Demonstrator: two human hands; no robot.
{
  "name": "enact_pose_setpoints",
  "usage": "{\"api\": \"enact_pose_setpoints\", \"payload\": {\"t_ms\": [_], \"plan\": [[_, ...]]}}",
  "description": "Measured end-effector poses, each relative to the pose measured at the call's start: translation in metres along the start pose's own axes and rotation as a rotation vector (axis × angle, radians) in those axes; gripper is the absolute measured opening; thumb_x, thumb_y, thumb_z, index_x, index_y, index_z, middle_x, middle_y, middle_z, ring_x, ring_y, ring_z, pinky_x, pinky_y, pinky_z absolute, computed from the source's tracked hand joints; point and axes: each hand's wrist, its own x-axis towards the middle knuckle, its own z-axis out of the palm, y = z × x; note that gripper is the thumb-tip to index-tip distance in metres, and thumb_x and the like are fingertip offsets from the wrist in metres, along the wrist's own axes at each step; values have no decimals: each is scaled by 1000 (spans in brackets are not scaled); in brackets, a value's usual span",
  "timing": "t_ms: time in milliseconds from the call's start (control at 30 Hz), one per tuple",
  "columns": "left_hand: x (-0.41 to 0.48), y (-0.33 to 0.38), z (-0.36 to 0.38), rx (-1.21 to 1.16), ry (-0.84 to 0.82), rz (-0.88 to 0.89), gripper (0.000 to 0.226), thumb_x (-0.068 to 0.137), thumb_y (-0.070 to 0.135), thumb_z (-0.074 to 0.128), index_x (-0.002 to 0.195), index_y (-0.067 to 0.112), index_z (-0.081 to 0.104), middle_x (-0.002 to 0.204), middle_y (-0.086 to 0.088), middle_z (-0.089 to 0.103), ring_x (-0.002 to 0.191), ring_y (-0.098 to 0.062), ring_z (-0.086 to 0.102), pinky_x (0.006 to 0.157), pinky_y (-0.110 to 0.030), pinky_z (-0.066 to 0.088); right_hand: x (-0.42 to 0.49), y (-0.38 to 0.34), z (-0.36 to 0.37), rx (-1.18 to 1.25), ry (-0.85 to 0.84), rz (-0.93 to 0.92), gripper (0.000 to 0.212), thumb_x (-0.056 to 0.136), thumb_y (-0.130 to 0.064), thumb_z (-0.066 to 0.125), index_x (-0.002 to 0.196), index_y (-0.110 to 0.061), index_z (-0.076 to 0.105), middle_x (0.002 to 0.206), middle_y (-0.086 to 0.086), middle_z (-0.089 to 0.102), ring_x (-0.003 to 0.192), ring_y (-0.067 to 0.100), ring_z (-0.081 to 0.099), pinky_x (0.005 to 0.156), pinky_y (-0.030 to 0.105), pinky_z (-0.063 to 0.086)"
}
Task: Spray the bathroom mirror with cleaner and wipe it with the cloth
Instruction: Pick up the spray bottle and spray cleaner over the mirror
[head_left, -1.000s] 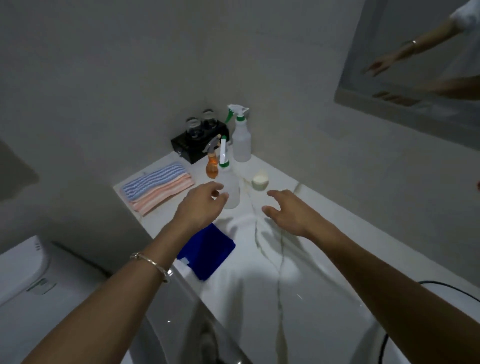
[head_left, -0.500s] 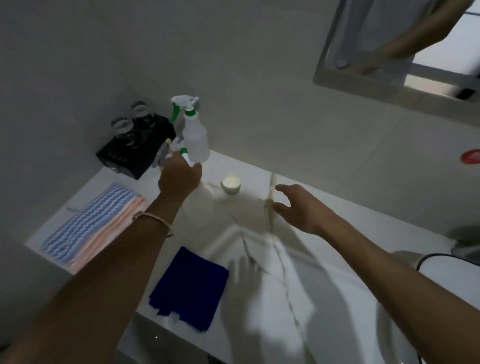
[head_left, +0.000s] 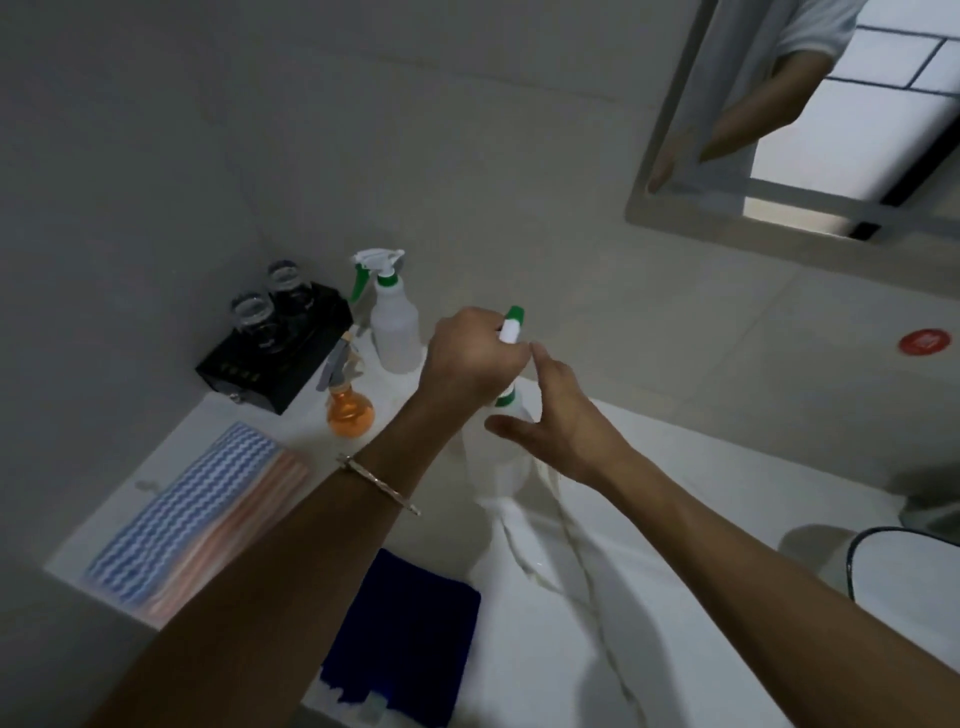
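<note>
My left hand grips the trigger head of a white spray bottle with a green nozzle, held over the white marble counter. My right hand is against the bottle's right side, thumb across its shoulder and forefinger raised beside the neck. A dark blue cloth lies flat near the counter's front edge, below my left forearm. The mirror hangs on the wall at the upper right and reflects a person's arm.
A second spray bottle, a small orange bottle and a black box with two glasses stand at the back left. Striped folded cloths lie at the left. A basin rim shows at the right.
My left hand has closed on the near spray bottle's head and brought it to the right. My right hand has moved in against the bottle. The view has tilted up toward the mirror.
</note>
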Motion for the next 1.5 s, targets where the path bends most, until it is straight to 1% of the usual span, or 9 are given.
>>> {"api": "enact_pose_setpoints", "payload": {"t_ms": [133, 267, 533, 600, 667, 767, 933, 1233, 1500], "plan": [[-11, 57, -3, -87, -8, 87, 18, 79, 26, 62, 67, 13, 62, 60, 1, 57, 57, -15, 53, 48, -26, 32, -15, 6, -28, 208, 225, -67, 104, 68, -46, 80, 147, -23, 17, 151, -4, 24, 128, 10, 40, 101, 33, 43], [-24, 125, -1, -169, 1, 187, 12, 77, 26, 65, 77, 15, 68, 75, 2, 68, 75, -19, 64, 67, -32, 52, -35, 13, -71, 366, 437, -121, 86, 72, -27, 78, 143, -21, 29, 139, -2, 38, 107, -9, 47, 80, 6, 42], [-43, 274, -44, -262, 164, 638, 38, 94, 41, 46, 71, 17, 64, 70, 1, 62, 69, -15, 57, 59, -30, 41, -60, -26, -225, 446, 789, -398, 74, 71, -27, 75, 136, -17, 41, 123, 1, 56, 110, 9, 56, 88, 24, 51], [-43, 298, -55, -292, 124, 772, 38, 98, 42, 38, 90, 19, 66, 85, -1, 58, 85, -18, 57, 67, -27, 39, -69, -41, -269, 451, 871, -455, 71, 67, -33, 71, 131, -14, 46, 117, 3, 60, 106, 13, 59, 86, 31, 52], [-40, 311, -61, -266, 51, 842, 47, 98, 47, 30, 137, 26, 44, 120, -3, 49, 114, -14, 48, 90, -25, 36, -75, -53, -306, 441, 938, -453, 65, 64, -36, 64, 125, -15, 51, 114, 4, 61, 102, 16, 60, 86, 38, 53], [-32, 317, -64, -146, 64, 924, 63, 93, 60, 24, 148, 30, 14, 140, -2, 34, 132, -13, 31, 108, -33, 26, -82, -66, -353, 411, 1028, -425, 55, 62, -41, 61, 112, -16, 58, 108, 6, 63, 98, 21, 61, 85, 45, 52], [-25, 347, -90, 98, 221, 1000, 81, 78, 73, 11, 147, 32, 19, 137, 0, 38, 126, -14, 35, 102, -31, 29, -102, -83, -396, 376, 1040, -452, 45, 62, -41, 59, 100, -18, 57, 98, 4, 64, 90, 22, 62, 80, 48, 52], [-48, 390, -134, 244, 680, 948, 59, 91, 44, 14, 143, 26, 35, 127, -6, 49, 114, -19, 45, 94, -41, 38, -128, -112, -433, 244, 944, -714, 26, 82, -20, 61, 104, -21, 47, 75, -4, 51, 64, 9, 50, 65, 37, 52], [-70, 368, -149, 352, 672, 745, 50, 97, 41, 21, 137, 22, 44, 131, -5, 49, 117, -17, 45, 94, -38, 41, -141, -125, -423, 283, 917, -730, 12, 76, -18, 61, 84, -14, 53, 72, 5, 58, 64, 24, 59, 59, 50, 54]]}}
